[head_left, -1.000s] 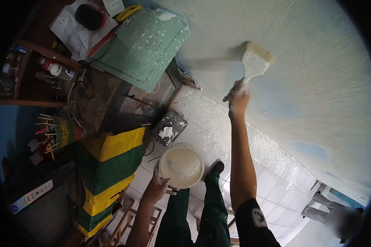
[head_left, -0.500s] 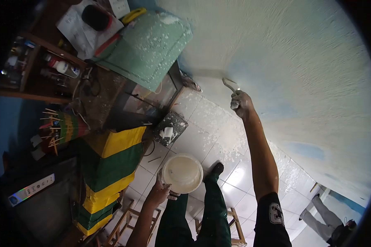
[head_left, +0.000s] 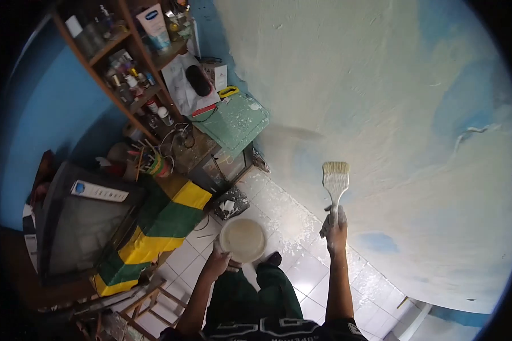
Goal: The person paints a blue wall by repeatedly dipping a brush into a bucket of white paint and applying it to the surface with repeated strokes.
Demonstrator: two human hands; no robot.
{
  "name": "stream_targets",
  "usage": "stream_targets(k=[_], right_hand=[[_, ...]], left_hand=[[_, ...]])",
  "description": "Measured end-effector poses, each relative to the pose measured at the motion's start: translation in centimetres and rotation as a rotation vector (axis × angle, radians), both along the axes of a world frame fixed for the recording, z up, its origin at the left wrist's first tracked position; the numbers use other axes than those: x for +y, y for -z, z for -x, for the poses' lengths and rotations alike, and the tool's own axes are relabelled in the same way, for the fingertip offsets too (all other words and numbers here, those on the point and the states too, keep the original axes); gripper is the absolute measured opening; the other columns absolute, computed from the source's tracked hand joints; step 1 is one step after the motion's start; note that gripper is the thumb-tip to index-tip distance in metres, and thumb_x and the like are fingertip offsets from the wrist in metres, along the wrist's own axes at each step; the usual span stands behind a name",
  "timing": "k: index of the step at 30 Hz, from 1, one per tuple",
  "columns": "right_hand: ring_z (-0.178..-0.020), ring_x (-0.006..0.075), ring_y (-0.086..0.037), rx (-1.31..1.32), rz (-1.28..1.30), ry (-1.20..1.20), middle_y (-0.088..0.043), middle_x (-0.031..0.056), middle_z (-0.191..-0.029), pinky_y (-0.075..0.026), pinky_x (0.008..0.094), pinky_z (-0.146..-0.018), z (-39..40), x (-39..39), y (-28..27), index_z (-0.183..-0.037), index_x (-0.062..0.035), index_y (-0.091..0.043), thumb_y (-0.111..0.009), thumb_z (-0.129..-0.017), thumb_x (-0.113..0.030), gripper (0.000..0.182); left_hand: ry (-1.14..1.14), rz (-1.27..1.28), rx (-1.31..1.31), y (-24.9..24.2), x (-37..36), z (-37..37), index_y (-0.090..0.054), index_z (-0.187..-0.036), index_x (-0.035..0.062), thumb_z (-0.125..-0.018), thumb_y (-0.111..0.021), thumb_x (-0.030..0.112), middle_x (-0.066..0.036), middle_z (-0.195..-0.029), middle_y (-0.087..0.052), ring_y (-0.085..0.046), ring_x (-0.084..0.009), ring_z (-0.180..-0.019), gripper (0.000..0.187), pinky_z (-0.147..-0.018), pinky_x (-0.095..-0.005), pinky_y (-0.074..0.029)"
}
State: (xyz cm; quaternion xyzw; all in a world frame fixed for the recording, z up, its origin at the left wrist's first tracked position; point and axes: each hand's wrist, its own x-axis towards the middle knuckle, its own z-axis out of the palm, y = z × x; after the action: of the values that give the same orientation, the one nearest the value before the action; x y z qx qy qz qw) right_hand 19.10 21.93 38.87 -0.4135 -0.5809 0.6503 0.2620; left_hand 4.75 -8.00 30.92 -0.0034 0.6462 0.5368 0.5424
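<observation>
Upright, the paintbrush [head_left: 335,183] points bristles-up in the right hand's [head_left: 335,228] closed grip; left hand [head_left: 218,262] clasps the bucket [head_left: 242,240].

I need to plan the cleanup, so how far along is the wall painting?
Much of the wall near the person already looks pale and coated. In hand: the right hand holds a brush upright against it, and the left hand grips a bucket of whitish paint. Left: blue patches show low down and at the upper right.
</observation>
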Motion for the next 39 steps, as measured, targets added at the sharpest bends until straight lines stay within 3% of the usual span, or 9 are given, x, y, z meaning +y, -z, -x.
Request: stream_targets(k=[8, 9, 10, 12, 15, 21, 29, 33, 39], right_hand=[[-0.046, 0.0026, -0.033, -0.011, -0.349, 0.092, -0.037, -0.0052, -0.055, -0.028, 0.0182, -0.040, -10.2, -2.5, 1.0, -0.085, -0.0045, -0.047, -0.038, -0.094, -0.023, 0.023], [-0.046, 0.0071, -0.038, -0.174, -0.457, 0.073, -0.040, -0.0014, -0.054, -0.031, 0.0233, -0.041, -10.9, -1.5, 2.7, -0.084, -0.0024, -0.047, -0.037, -0.093, -0.021, 0.023], [-0.050, 0.0301, -0.051, -0.310, -0.648, 0.102, -0.050, 0.0143, -0.056, -0.038, 0.0391, -0.047, -10.8, -1.1, 2.3, -0.080, 0.0011, -0.048, -0.039, -0.091, -0.018, 0.023], [-0.054, 0.0350, -0.052, -0.598, -0.796, 0.105, -0.051, 0.0176, -0.058, -0.040, 0.0401, -0.050, -11.7, 0.7, 6.2, -0.077, 0.0015, -0.048, -0.039, -0.091, -0.019, 0.027], [-0.050, 0.0142, -0.042, -0.538, -0.705, 0.167, -0.042, 0.0048, -0.054, -0.036, 0.0297, -0.047, -12.2, 1.8, 5.9, -0.075, -0.0010, -0.048, -0.038, -0.092, -0.018, 0.026], [-0.054, 0.0076, -0.038, -0.167, -0.752, 0.277, -0.043, 0.0010, -0.061, -0.032, 0.0236, -0.046, -10.9, 4.0, -9.4, -0.083, 0.0007, -0.051, -0.042, -0.091, -0.013, 0.017], [-0.053, 0.0304, -0.057, -0.543, -1.245, 0.311, -0.057, 0.0196, -0.068, -0.041, 0.0387, -0.043, -12.2, 8.4, -28.2, -0.112, -0.0007, -0.045, -0.046, -0.085, -0.003, 0.027], [-0.054, 0.0313, -0.057, -0.554, -1.612, 0.308, -0.055, 0.0196, -0.066, -0.043, 0.0390, -0.045, -12.4, 12.2, -27.3, -0.113, -0.0021, -0.049, -0.049, -0.083, -0.004, 0.030], [-0.065, 0.0375, -0.057, -0.951, -1.340, 0.200, -0.059, 0.0220, -0.076, -0.044, 0.0415, -0.052, -14.9, 11.0, -26.3, -0.101, 0.0032, -0.054, -0.049, -0.083, -0.003, 0.020]], left_hand=[[0.034, -0.093, 0.084, -3.5, 4.3, -4.2, 0.009, -0.132, 0.0170, -0.090, -0.036, 0.003, -0.024, -0.102, -0.052, -0.064, -0.0258, -0.067, 0.064, -0.052, -0.0337, -0.056], [0.056, -0.085, 0.102, -3.7, 4.9, -4.6, 0.011, -0.132, 0.0176, -0.090, -0.036, 0.003, -0.024, -0.102, -0.052, -0.064, -0.0261, -0.067, 0.065, -0.053, -0.0340, -0.056], [0.061, -0.097, 0.089, -3.9, 5.3, -4.8, 0.013, -0.132, 0.0180, -0.090, -0.036, 0.003, -0.024, -0.102, -0.052, -0.064, -0.0262, -0.067, 0.066, -0.053, -0.0340, -0.056], [0.043, -0.110, 0.045, -3.3, 5.5, -5.6, 0.017, -0.132, 0.0189, -0.090, -0.036, 0.004, -0.025, -0.102, -0.052, -0.064, -0.0266, -0.068, 0.069, -0.053, -0.0341, -0.056], [0.064, -0.139, 0.036, -2.6, 5.2, -6.1, 0.017, -0.132, 0.0193, -0.091, -0.036, 0.005, -0.025, -0.102, -0.051, -0.064, -0.0276, -0.067, 0.068, -0.052, -0.0342, -0.056], [0.086, -0.150, 0.077, -5.9, 6.1, -7.1, 0.004, -0.131, 0.0152, -0.090, -0.033, 0.003, -0.026, -0.101, -0.051, -0.064, -0.0280, -0.066, 0.057, -0.051, -0.0340, -0.056], [0.044, -0.145, 0.070, -5.1, 6.6, -7.2, 0.000, -0.130, 0.0131, -0.090, -0.032, 0.002, -0.026, -0.100, -0.052, -0.064, -0.0280, -0.065, 0.053, -0.050, -0.0340, -0.056], [0.041, -0.091, 0.034, -5.1, 6.4, -7.1, -0.001, -0.130, 0.0130, -0.090, -0.033, 0.001, -0.026, -0.102, -0.052, -0.064, -0.0277, -0.064, 0.053, -0.051, -0.0345, -0.056], [0.027, -0.074, 0.044, -3.9, 5.2, -7.1, -0.001, -0.130, 0.0151, -0.089, -0.033, 0.001, -0.024, -0.102, -0.052, -0.064, -0.0278, -0.065, 0.054, -0.053, -0.0349, -0.056]])
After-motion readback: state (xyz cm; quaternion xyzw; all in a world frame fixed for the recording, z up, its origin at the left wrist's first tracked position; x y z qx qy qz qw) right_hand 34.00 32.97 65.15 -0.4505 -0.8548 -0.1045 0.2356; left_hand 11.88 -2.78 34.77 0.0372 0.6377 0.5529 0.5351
